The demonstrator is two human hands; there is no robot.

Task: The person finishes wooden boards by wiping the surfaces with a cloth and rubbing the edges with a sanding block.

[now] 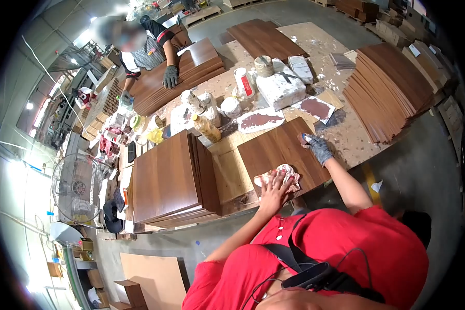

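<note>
A dark brown wood-grain board (274, 150) lies flat at the table's near edge. My left hand (275, 192), bare and stained at the fingertips, holds a crumpled white rag with reddish-brown stains (289, 174) against the board. My right hand (320, 149), in a grey glove, is closed at the board's right edge around a small reddish-brown piece (303, 139); its kind is hard to make out. Just beyond the board lie a white sheet smeared with brown paste (261, 120) and another smeared sheet (315, 109).
Stacked boards (165, 175) stand left, with another tall stack (392, 88) at right. Bottles, including a yellowish one (206, 128), a white red-labelled container (244, 82) and a white-wrapped block (281, 88) stand mid-table. Across it, a gloved co-worker (150, 51) handles boards. A fan (77, 186) is at left.
</note>
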